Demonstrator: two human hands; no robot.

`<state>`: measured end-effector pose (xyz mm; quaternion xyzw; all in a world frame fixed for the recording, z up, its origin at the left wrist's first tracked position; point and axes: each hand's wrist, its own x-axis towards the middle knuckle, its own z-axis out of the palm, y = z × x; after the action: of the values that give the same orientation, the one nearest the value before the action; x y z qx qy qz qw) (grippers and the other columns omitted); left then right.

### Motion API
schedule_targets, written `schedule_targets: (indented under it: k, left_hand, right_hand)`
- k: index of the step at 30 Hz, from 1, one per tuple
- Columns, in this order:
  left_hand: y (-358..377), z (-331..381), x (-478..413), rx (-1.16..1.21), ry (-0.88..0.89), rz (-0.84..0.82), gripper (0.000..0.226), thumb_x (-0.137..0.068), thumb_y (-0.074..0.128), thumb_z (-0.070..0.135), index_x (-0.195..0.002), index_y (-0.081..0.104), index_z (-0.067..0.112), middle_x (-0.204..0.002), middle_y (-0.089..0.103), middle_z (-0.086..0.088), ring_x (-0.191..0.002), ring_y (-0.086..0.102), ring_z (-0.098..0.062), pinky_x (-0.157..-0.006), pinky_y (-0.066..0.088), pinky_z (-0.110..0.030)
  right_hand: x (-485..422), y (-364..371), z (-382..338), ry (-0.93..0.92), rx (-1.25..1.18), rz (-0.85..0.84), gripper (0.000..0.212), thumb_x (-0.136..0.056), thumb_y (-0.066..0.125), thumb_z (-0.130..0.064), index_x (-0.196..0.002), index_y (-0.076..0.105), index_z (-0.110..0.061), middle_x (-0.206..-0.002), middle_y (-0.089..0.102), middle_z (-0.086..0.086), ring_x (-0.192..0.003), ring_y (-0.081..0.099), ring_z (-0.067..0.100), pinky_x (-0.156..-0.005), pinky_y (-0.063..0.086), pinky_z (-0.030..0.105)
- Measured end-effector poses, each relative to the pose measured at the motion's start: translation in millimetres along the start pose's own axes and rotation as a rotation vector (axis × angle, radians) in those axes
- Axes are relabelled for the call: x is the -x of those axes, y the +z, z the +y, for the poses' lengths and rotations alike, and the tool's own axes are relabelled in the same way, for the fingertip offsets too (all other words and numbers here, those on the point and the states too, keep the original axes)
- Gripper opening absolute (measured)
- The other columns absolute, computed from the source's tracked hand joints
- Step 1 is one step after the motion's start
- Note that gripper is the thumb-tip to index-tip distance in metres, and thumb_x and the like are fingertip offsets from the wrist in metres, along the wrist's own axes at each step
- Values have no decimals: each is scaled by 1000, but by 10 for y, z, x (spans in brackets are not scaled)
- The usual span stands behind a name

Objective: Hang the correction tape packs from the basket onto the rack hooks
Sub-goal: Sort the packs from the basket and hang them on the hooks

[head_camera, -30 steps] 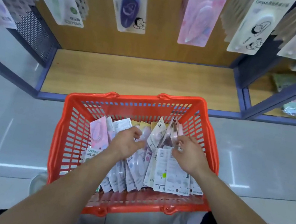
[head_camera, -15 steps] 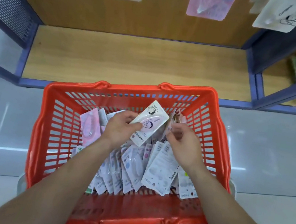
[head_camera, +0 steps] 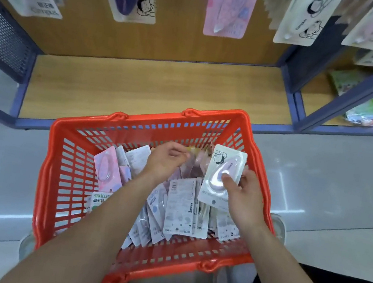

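As the right hand (head_camera: 244, 195) grips a pack (head_camera: 217, 168), left hand (head_camera: 165, 162) sits beside.

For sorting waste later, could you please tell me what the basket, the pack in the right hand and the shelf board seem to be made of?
The basket: moulded red plastic, glossy, with lattice walls. The pack, held by the right hand: white printed card, probably, under a clear shiny plastic blister. The shelf board: matt wood-grain surface, perhaps laminate.
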<state>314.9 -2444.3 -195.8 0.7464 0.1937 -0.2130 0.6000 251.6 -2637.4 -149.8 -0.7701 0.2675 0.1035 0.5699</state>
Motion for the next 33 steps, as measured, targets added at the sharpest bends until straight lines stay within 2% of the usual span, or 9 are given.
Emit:
schedule_targets:
  k: [3, 8, 12, 16, 18, 21, 25, 29, 33]
  left_hand:
    - [239, 8, -214, -85, -27, -38, 26, -90, 78, 21, -113, 65, 18, -102, 67, 3, -99, 63, -17, -88, 50, -29]
    - [402, -90, -365, -159, -53, -136, 41, -88, 82, 22, -122, 59, 14, -111, 65, 2, -101, 60, -16, -91, 45, -27]
    - [263, -239, -321, -158, -13, -64, 34, -95, 71, 10, -118, 49, 22, -98, 70, -1, -87, 65, -20, -76, 50, -31]
    - [161, -343, -279, -198, 24, -27, 29, -98, 64, 4, -113, 49, 24, -105, 76, -4, -80, 71, -26, -67, 56, -38]
    - [102, -356, -237, -189, 29, -2, 27, -99, 61, 2, -113, 52, 24, -106, 74, -1, -77, 69, -21, -61, 55, -29]
    - [-45, -312, -152, -186, 49, 26, 30, -99, 58, 1, -117, 53, 24, -107, 68, -1, -81, 64, -10, -61, 49, -19]
    - [-278, -140, 72, -128, 96, 103, 35, -96, 57, -5, -115, 55, 24, -106, 64, 10, -93, 62, -10, -64, 49, -16]
    - [-469, 102, 486, -99, 136, 143, 35, -95, 56, -5, -116, 54, 23, -114, 63, 6, -106, 60, -11, -66, 48, -7]
    - [-651, 302, 921, -24, 76, 65, 41, -98, 53, -1, -130, 53, 24, -120, 66, 0, -83, 64, -17, -47, 46, -19]
  right_hand:
    - [309, -133, 155, 35, 32, 39, 11, -97, 67, -17, -99, 59, -24, -90, 68, -12, -77, 66, -2, -57, 43, 11]
    - [338, -174, 281, 87, 55, 57, 16, -97, 69, -19, -97, 58, -31, -95, 69, -12, -91, 67, 6, -66, 45, 20]
    - [277, -139, 298, 128, 34, 13, 18, -98, 66, -18, -95, 57, -33, -95, 70, -11, -91, 67, 7, -66, 44, 20]
    - [234, -123, 350, 153, 14, -4, 16, -99, 66, -19, -96, 58, -33, -98, 73, -9, -91, 69, 9, -67, 47, 23]
    - [211, -107, 356, 160, -6, -9, 13, -98, 66, -19, -102, 60, -30, -99, 73, -6, -91, 70, 11, -69, 48, 25]
    - [176, -24, 298, 156, -58, -48, 16, -98, 66, -17, -114, 62, -21, -104, 74, -4, -96, 71, 13, -78, 53, 31]
    - [127, 141, 95, 170, -212, -107, 9, -98, 65, -11, -105, 63, -16, -94, 78, -1, -86, 75, 12, -69, 57, 28]
    - [171, 332, -161, 147, -274, -218, 13, -97, 68, -13, -110, 68, -10, -100, 80, 3, -97, 76, 25, -87, 60, 49]
    - [322, 447, -413, 127, -339, -273, 14, -95, 72, -20, -106, 70, -12, -102, 79, 2, -99, 75, 27, -93, 58, 51]
